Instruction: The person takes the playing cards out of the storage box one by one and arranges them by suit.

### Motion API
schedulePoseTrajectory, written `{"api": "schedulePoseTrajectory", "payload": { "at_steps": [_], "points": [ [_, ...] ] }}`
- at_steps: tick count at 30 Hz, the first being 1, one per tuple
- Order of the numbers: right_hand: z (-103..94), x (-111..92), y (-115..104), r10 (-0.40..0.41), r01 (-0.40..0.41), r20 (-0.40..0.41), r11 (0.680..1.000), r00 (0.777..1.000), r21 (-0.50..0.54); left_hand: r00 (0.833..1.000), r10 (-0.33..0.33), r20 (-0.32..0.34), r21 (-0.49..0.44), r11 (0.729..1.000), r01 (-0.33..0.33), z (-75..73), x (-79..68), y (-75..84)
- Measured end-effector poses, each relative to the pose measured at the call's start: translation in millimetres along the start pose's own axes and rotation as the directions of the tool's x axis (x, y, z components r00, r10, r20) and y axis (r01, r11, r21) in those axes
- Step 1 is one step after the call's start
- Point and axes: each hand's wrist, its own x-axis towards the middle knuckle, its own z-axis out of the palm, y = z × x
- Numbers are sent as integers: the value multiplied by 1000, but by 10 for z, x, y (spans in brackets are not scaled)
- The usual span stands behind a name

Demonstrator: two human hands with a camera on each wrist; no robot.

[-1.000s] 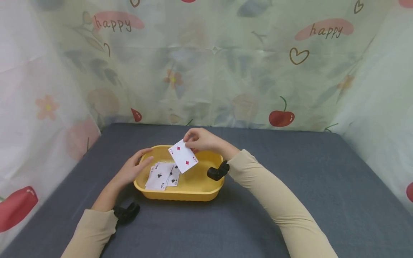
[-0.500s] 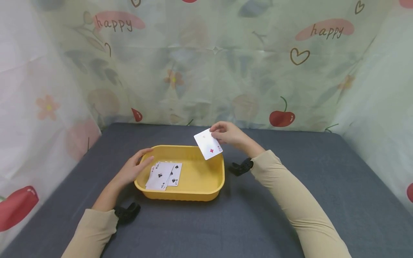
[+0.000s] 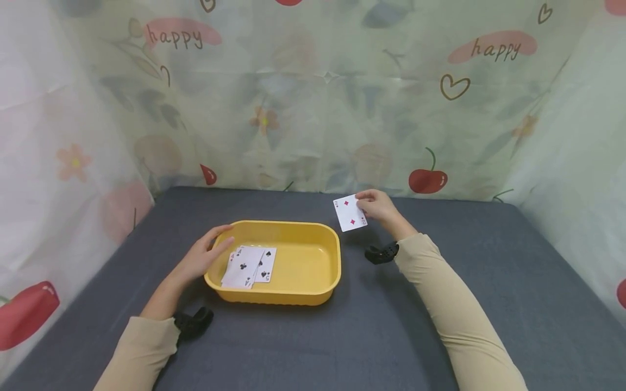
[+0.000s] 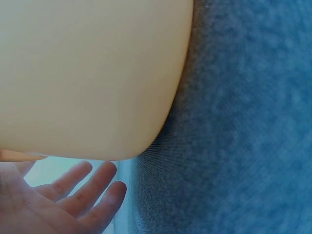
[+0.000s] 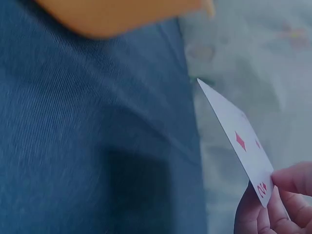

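Observation:
My right hand (image 3: 379,208) pinches a playing card (image 3: 349,213), the two of diamonds, by its right edge, in the air just right of the yellow tray (image 3: 293,297). In the right wrist view the card (image 5: 239,141) tilts up between thumb and fingers, over its dark shadow on the cloth. My left hand (image 3: 201,254) rests against the tray's left rim, thumb over the edge; in the left wrist view its fingers (image 4: 95,187) lie extended beside the tray wall (image 4: 92,83). Inside the tray, on the left, overlapping cards (image 3: 243,266) lie face up, an ace of clubs on top.
A dark grey cloth (image 3: 303,353) covers the table. Patterned curtains (image 3: 318,108) enclose it at the back and both sides. The tray's right end bears no cards. Each wrist wears a black camera mount, such as the right one (image 3: 382,253).
My right hand has carried the two of diamonds rightward from above the tray to beyond its right rim. The left hand and the tray have stayed in place.

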Motion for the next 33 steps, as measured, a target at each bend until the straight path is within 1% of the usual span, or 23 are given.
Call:
{"api": "schedulePoseTrajectory", "payload": {
  "at_steps": [4,8,12,15,22,25,28,33],
  "points": [
    [-36,38,125,30,-29,-31,999,999,15,1000,9,-2,-6,1000,-9,2,3,-13],
    [-47,81,231,57,-56,-30,998,998,34,1000,6,3,-10,1000,-6,2,-11,-3],
    [-15,102,295,80,-78,-37,996,996,46,1000,-2,10,-10,1000,2,1,-20,11],
    [33,98,301,87,-85,-45,995,995,50,1000,-2,12,-10,1000,2,-4,-27,17],
    [158,120,276,73,-71,-41,996,996,53,999,30,16,-39,999,-30,-12,-36,17],
    [194,143,269,73,-71,-42,996,996,55,1000,28,15,-36,999,-27,-16,-34,20],
    [223,150,270,60,-59,-37,998,998,36,1000,21,16,-33,999,-21,-18,-32,25],
    [248,139,272,73,-73,-4,997,997,-10,1000,12,20,-34,999,-12,-20,-32,31]
  ]
}}
